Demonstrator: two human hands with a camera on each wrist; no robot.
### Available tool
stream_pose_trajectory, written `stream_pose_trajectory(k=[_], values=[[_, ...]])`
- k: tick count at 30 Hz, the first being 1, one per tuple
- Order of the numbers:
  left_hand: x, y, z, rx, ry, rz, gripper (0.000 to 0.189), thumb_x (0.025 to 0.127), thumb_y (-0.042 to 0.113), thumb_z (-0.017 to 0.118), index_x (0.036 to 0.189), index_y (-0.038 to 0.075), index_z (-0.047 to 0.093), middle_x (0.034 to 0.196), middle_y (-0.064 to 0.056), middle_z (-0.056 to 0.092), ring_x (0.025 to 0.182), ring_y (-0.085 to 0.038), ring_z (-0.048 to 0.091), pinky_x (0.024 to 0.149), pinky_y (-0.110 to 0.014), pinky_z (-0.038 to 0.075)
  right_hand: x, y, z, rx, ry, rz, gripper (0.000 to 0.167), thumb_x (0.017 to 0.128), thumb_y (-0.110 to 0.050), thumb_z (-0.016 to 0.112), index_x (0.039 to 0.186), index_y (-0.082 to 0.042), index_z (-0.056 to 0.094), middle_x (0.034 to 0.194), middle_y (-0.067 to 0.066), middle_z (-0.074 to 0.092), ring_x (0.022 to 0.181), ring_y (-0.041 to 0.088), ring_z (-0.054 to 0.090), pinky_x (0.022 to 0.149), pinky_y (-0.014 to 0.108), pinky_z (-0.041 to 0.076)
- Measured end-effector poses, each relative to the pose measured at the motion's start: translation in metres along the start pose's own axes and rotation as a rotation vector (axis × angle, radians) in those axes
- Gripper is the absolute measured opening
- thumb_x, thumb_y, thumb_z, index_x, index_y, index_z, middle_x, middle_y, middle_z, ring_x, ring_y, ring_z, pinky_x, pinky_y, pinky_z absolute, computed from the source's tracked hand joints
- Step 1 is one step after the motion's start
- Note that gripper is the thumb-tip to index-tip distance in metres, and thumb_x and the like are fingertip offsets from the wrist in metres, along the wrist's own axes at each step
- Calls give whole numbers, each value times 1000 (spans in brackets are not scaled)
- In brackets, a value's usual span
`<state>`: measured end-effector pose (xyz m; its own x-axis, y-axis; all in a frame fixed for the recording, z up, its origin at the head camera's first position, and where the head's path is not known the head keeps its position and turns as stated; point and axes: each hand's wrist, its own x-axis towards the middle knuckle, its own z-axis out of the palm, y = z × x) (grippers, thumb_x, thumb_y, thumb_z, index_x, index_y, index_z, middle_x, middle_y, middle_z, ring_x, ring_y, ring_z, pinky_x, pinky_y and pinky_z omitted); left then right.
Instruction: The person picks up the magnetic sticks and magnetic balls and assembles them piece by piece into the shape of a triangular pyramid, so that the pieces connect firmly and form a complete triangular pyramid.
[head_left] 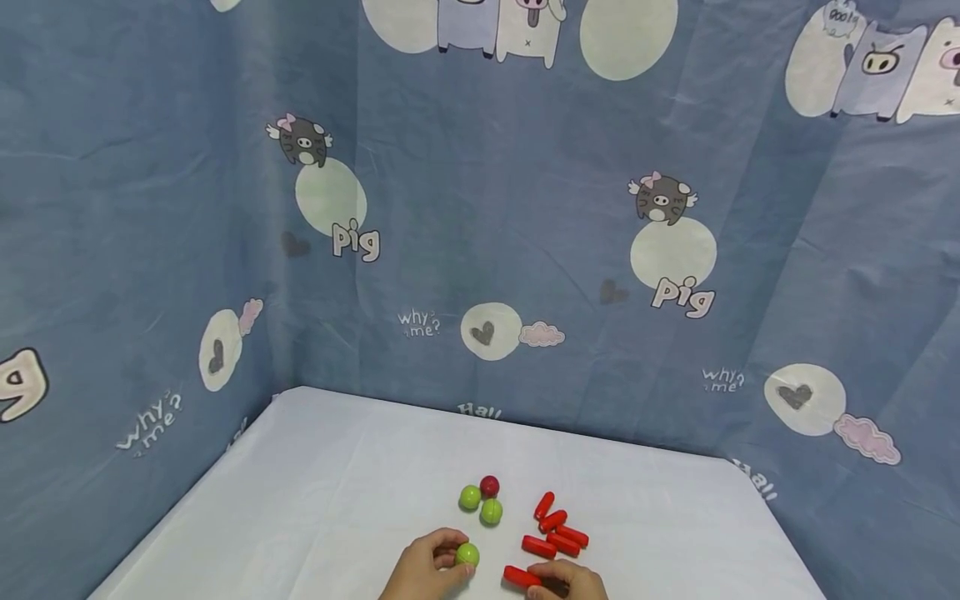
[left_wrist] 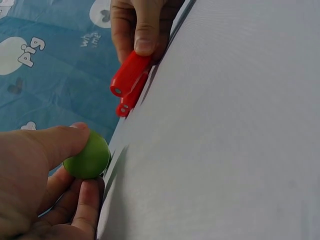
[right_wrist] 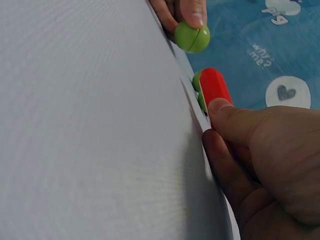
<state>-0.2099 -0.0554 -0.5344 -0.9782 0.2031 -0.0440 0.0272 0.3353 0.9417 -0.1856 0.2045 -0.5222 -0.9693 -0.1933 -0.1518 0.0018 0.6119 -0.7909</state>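
Between its thumb and fingers my left hand (head_left: 429, 567) pinches a green ball (head_left: 467, 555), close over the white table. In the left wrist view that green ball (left_wrist: 89, 157) shows a smooth, shiny surface. My right hand (head_left: 567, 577) grips one end of a red, rounded stick-like piece (head_left: 521, 577), its other end pointing left toward the ball. The right wrist view shows the thumb pressed on this red piece (right_wrist: 215, 87). Beyond the left hand lie two more green balls (head_left: 470, 497) and a dark red ball (head_left: 490, 486), grouped together.
Several similar red pieces (head_left: 539, 547) lie just beyond the right hand, some touching. A white cloth covers the table (head_left: 360, 467). Blue curtains (head_left: 480, 208) with printed cartoon pigs hang along its back and left sides.
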Motion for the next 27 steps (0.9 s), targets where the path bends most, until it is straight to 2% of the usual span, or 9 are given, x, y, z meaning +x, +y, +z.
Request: stream_pose_trajectory(k=[9,12,27], values=[[2,1,7,-4,4,-92,35,83,20,85,112,7,70,100,1,70,92,-14,66,86,-39,58,0,0,-1,15,-5,-32,36,89,-27,79,114,-2,76,99,5,77,85,17,65,84,43,60],[3,2,9,-7,1,-103,35,82,20,85,112,8,71,101,1,69,92,-14,66,86,-38,58,0,0,-1,11,-1,-34,36,89,-28,79,114,-2,76,98,4,77,85,16,65,84,42,60],[2,4,7,6,-4,-92,32,82,19,85,109,7,71,99,1,70,90,-13,65,84,-37,58,2,-2,1,25,-15,-66,38,88,-31,80,113,-2,76,100,5,77,86,17,66,84,41,61]])
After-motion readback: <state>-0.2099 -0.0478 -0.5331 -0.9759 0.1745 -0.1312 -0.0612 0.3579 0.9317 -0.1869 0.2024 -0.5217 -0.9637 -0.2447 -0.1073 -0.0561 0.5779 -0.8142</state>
